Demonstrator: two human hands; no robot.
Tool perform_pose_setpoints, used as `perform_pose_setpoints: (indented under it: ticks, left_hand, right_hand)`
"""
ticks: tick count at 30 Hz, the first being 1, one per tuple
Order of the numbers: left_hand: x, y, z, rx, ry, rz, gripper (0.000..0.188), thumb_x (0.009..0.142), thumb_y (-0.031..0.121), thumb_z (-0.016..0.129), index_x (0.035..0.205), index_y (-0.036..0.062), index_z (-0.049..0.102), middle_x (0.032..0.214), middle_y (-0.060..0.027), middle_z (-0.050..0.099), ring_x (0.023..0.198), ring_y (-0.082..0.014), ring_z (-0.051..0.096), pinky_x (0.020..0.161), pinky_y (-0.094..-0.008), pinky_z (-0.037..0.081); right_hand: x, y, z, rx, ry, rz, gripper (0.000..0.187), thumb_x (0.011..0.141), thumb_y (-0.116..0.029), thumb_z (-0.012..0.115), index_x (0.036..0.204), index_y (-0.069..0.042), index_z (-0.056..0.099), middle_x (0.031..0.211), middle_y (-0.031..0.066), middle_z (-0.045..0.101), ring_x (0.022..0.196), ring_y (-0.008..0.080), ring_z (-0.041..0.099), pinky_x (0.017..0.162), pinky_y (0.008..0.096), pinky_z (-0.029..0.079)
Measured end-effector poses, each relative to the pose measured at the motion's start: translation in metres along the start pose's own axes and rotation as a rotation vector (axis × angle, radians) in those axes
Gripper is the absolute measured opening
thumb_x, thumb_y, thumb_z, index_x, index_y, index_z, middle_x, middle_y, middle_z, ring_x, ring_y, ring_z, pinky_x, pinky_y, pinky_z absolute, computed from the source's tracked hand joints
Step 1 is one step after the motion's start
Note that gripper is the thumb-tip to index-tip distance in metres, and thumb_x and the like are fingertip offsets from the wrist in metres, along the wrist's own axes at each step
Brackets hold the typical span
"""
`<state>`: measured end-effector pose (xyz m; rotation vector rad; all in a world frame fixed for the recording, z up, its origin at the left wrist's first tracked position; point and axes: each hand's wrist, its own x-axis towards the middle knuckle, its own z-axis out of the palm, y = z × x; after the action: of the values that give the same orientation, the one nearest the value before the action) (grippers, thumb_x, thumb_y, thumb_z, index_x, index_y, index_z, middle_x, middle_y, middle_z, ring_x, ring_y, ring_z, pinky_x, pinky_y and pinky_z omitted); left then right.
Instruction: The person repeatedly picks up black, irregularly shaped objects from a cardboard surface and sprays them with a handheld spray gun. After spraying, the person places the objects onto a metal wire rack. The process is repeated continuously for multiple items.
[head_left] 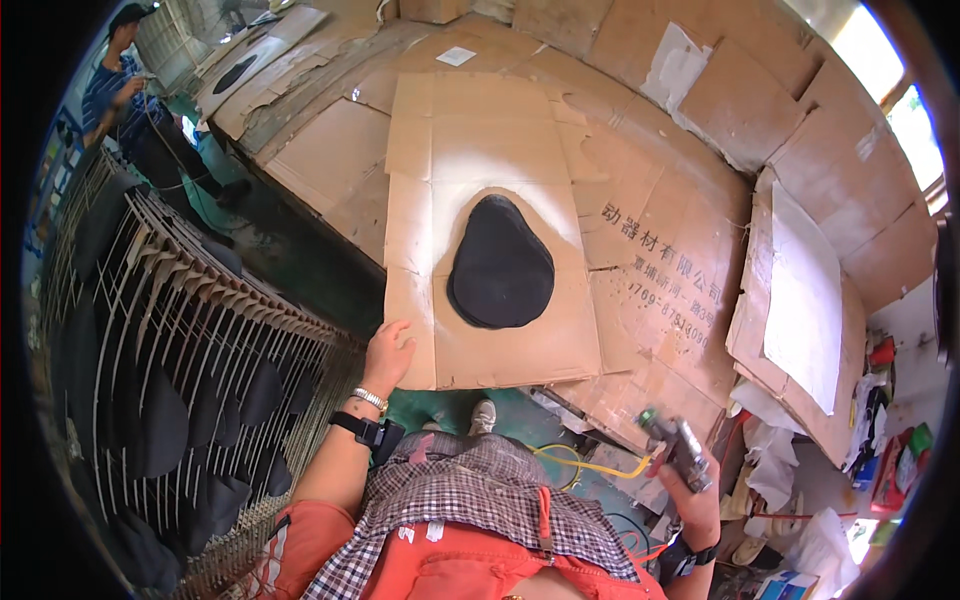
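Note:
A black, pear-shaped pad (503,265), apparently a stack of thin pieces, lies on a tan cardboard sheet (430,120). White spray residue surrounds the pad on the sheet. At the sheet's near left corner, my left hand (389,357) grips the edge; the underside of that grip is hidden. My right hand (692,492) is closed around a metal spray gun (685,455), off the table's near right side. The gun is slightly blurred, and a yellow hose (600,467) runs close to it. A gap separates the gun from the pad.
On the left stands a wire rack (200,270) hung with black pads (160,425). Cardboard covers the table (660,270) and back wall. A white-faced panel (803,290) leans at right, beside clutter. Another person (130,105) stands far left, holding a hose.

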<state>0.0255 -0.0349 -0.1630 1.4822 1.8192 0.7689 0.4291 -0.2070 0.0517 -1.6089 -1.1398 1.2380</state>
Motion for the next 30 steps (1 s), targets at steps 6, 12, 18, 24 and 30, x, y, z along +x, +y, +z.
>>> perform_pose_setpoints:
  ticks: [6, 12, 18, 24, 30]
  left_hand:
    - [0.007, -0.009, 0.02, 0.041, -0.026, 0.082, 0.03, 0.077, 0.013, 0.065, 0.104, 0.0008, 0.064, 0.11, -0.018, 0.063, 0.104, -0.0331, 0.06, 0.092, -0.039, 0.047]
    - [0.007, -0.004, 0.027, 0.069, -0.052, 0.124, 0.028, 0.075, 0.012, 0.066, 0.1, 0.0003, 0.065, 0.106, -0.0194, 0.064, 0.102, -0.0337, 0.061, 0.09, -0.0388, 0.048]
    - [0.007, -0.002, 0.037, 0.038, -0.053, -0.041, 0.026, 0.075, 0.011, 0.066, 0.098, 0.0011, 0.066, 0.103, -0.0195, 0.065, 0.1, -0.0337, 0.062, 0.089, -0.0384, 0.049]
    - [0.016, -0.016, 0.052, 0.062, -0.048, -0.08, 0.025, 0.077, 0.018, 0.064, 0.098, 0.0045, 0.066, 0.105, -0.0153, 0.066, 0.101, -0.0325, 0.062, 0.089, -0.0403, 0.047]
    - [0.016, -0.01, 0.063, 0.107, -0.046, -0.147, 0.023, 0.077, 0.022, 0.065, 0.096, 0.0094, 0.067, 0.104, -0.0109, 0.067, 0.101, -0.0285, 0.063, 0.087, -0.041, 0.047]
  right_hand:
    - [-0.008, -0.005, 0.019, 0.145, 0.013, -0.045, 0.045, 0.08, -0.008, 0.067, 0.121, 0.005, 0.054, 0.087, 0.0091, 0.065, 0.079, 0.0157, 0.062, 0.071, 0.029, 0.049]
    - [-0.021, 0.001, 0.012, 0.136, -0.015, -0.039, 0.047, 0.08, -0.01, 0.068, 0.122, 0.005, 0.053, 0.082, 0.0092, 0.064, 0.076, 0.0168, 0.062, 0.07, 0.0296, 0.049]
    - [-0.027, 0.009, -0.003, 0.144, 0.117, -0.014, 0.052, 0.077, -0.007, 0.068, 0.125, 0.005, 0.052, 0.086, 0.0101, 0.065, 0.076, 0.0175, 0.063, 0.07, 0.0302, 0.049]
    - [-0.02, 0.005, 0.008, 0.175, -0.031, 0.058, 0.049, 0.077, -0.005, 0.068, 0.123, 0.005, 0.053, 0.086, 0.0108, 0.065, 0.077, 0.0175, 0.063, 0.071, 0.0298, 0.049]
    - [-0.011, 0.004, -0.001, 0.178, 0.195, -0.034, 0.046, 0.079, -0.008, 0.067, 0.121, 0.005, 0.053, 0.082, 0.0094, 0.063, 0.075, 0.0179, 0.063, 0.069, 0.0298, 0.05]
